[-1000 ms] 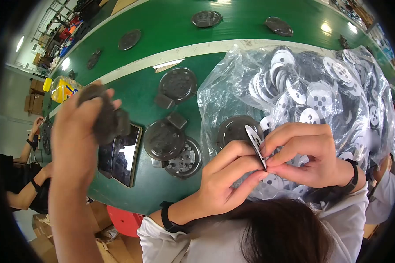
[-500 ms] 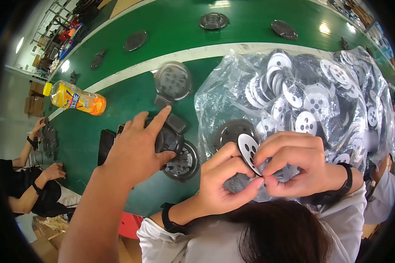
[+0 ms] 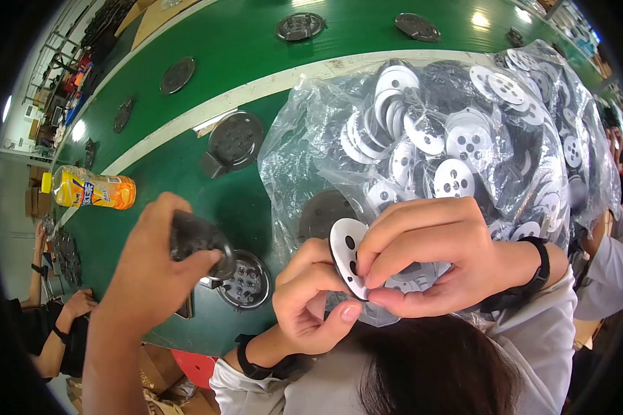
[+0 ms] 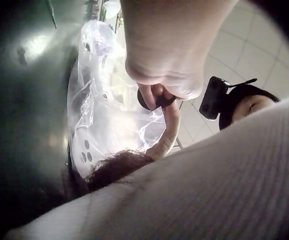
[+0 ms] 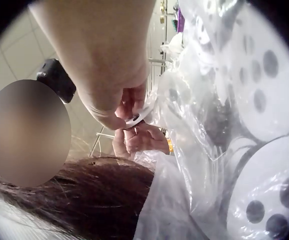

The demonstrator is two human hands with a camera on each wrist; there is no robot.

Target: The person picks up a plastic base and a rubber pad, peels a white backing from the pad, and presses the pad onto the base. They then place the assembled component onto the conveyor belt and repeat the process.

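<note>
Between my two hands is a thin white round disc [image 3: 340, 242] with black holes and a dark back, its holed face tilted to the right. My left hand [image 3: 308, 297] holds its lower edge, fingers behind and thumb in front. My right hand [image 3: 429, 256] pinches the disc's right edge between thumb and fingertips. In the left wrist view the disc's dark back [image 4: 149, 100] shows at the fingers; the right wrist view shows its white edge [image 5: 140, 116]. Just behind, a dark round plate [image 3: 322, 213] lies partly under a clear plastic bag [image 3: 291, 149].
Several similar white discs [image 3: 471, 142] fill the bag. At left, another person's hand [image 3: 142, 266] holds a dark round housing [image 3: 197, 238] above another housing [image 3: 246, 280]. A drink bottle [image 3: 93, 188] lies on the green table. Farther back, dark parts [image 3: 300, 26] lie on a green strip.
The disc has turned to show more of its white face, still in both my hands. The other person's hand reached to the stacked housings and now lifts one leftward. The head view has shifted.
</note>
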